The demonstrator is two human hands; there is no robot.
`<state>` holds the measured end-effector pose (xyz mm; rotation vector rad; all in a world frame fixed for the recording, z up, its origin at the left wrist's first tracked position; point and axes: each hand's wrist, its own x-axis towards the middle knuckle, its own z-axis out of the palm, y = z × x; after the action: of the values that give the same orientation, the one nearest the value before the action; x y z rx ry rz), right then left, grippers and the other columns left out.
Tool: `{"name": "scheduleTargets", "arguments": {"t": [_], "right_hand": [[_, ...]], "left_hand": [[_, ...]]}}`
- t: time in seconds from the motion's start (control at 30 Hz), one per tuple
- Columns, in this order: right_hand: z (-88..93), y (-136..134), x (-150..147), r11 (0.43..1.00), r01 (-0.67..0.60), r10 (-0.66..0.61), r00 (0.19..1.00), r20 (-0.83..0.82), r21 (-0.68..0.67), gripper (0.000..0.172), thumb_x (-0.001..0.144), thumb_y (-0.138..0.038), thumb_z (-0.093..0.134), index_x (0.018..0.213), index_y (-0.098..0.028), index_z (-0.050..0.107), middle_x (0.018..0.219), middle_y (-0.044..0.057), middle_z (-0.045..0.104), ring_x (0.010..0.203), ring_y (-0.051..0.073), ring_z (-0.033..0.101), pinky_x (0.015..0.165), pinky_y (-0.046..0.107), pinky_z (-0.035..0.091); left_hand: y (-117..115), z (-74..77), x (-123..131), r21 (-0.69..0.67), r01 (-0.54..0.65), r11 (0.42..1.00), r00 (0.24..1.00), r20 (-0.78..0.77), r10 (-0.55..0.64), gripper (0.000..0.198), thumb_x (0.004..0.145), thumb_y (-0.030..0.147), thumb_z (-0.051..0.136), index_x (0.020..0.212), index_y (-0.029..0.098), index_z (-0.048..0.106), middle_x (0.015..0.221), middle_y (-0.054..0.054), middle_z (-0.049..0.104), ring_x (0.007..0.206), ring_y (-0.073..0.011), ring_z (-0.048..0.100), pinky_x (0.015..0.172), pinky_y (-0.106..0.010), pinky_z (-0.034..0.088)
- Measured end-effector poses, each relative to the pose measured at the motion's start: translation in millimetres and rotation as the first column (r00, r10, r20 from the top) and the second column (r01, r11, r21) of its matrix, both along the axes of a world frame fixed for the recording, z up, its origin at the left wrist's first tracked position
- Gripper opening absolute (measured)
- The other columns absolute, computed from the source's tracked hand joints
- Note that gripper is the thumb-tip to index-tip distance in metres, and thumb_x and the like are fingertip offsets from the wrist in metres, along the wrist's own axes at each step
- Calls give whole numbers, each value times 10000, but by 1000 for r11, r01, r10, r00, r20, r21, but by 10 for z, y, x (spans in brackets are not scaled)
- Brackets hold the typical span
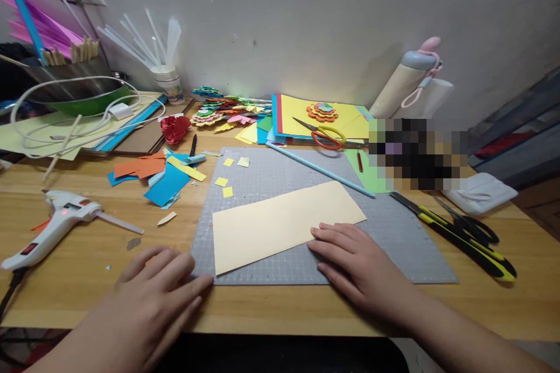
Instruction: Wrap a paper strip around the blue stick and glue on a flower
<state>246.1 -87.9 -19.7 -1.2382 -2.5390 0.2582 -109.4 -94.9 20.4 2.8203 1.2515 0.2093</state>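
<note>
A cream sheet of paper (280, 227) lies slightly askew on a grey gridded cutting mat (394, 233). My right hand (350, 262) rests at the sheet's near right edge, fingers stretched out and touching it. By the mat's near left corner is my left hand (164, 285), fingers loosely spread and holding nothing; its index fingertip reaches the corner, just short of the sheet. Several small yellow paper squares (227, 192) and a light blue paper tube (324, 171) are on the mat beyond the sheet.
Left, a white glue gun (52, 227) lies near blue paper scraps (168, 183). Right are a yellow-black utility knife (464, 239) and black scissors (476, 227). Behind stand paper flowers (210, 113), red-yellow scissors (326, 135) on a paper stack, a cup of sticks (168, 84) and a bottle (402, 78).
</note>
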Motion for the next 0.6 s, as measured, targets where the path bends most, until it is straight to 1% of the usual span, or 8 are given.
{"name": "scheduleTargets", "arguments": {"t": [0.07, 0.13, 0.2, 0.27, 0.33, 0.4, 0.5, 0.6], "right_hand": [[-8, 1, 5, 1000, -2, 2, 1000, -3, 4, 302, 919, -213, 518, 1213, -223, 585, 1287, 67, 625, 1210, 256, 514, 980, 499, 421], [-15, 5, 7, 1000, -5, 5, 1000, -4, 7, 313, 913, -209, 523, 1219, -226, 585, 1285, 64, 625, 1213, 256, 511, 983, 498, 418], [-18, 10, 4, 1000, -5, 5, 1000, -9, 8, 313, 908, -205, 525, 1213, -229, 593, 1283, 62, 627, 1212, 255, 512, 983, 493, 418], [-16, 16, 0, 1000, -4, 4, 1000, -15, 13, 303, 905, -205, 525, 1197, -226, 604, 1275, 63, 632, 1207, 257, 515, 978, 488, 420], [-12, 20, -4, 1000, -2, 2, 1000, -23, 17, 297, 906, -203, 523, 1190, -222, 609, 1267, 63, 637, 1199, 256, 519, 978, 483, 418], [-4, 22, -7, 1000, 2, -2, 1000, -29, 11, 297, 908, -202, 521, 1192, -223, 608, 1265, 61, 637, 1195, 253, 519, 982, 479, 415], [7, 21, -9, 1000, 6, -6, 999, -40, 1, 298, 910, -201, 519, 1194, -226, 606, 1265, 56, 635, 1190, 247, 516, 987, 475, 410], [8, 21, -8, 1000, 5, -5, 999, -44, -8, 304, 910, -200, 518, 1200, -229, 604, 1267, 59, 629, 1190, 246, 508, 990, 477, 407]], "left_hand": [[37, -11, 29, -64, -82, 995, 994, 74, 86, 198, 895, 292, 471, 951, 306, 660, 845, -7, 620, 795, -200, 555, 752, -357, 426], [91, -78, 65, -93, -203, 975, 964, 153, 216, 209, 899, 326, 476, 1042, 286, 624, 980, -31, 648, 902, -223, 584, 788, -376, 461], [160, -179, 125, -98, -318, 943, 921, 204, 332, 348, 891, 384, 495, 1214, 257, 525, 1166, -74, 626, 1056, -264, 572, 879, -435, 458], [237, -272, 211, -83, -386, 919, 898, 193, 395, 516, 879, 434, 504, 1341, 226, 410, 1310, -123, 560, 1185, -313, 511, 953, -507, 410], [308, -325, 307, -69, -414, 908, 898, 135, 420, 639, 855, 481, 528, 1403, 207, 347, 1399, -149, 490, 1261, -357, 442, 991, -557, 354], [361, -334, 387, -78, -414, 907, 905, 73, 419, 712, 821, 513, 564, 1420, 197, 345, 1432, -152, 458, 1280, -381, 412, 1011, -575, 316], [407, -307, 444, -111, -392, 913, 917, 35, 398, 717, 781, 520, 612, 1389, 198, 412, 1395, -136, 492, 1244, -378, 433, 1014, -561, 304], [432, -278, 449, -131, -376, 917, 921, 57, 386, 707, 765, 498, 640, 1377, 211, 432, 1324, -131, 519, 1216, -368, 438, 1000, -554, 310]]}}
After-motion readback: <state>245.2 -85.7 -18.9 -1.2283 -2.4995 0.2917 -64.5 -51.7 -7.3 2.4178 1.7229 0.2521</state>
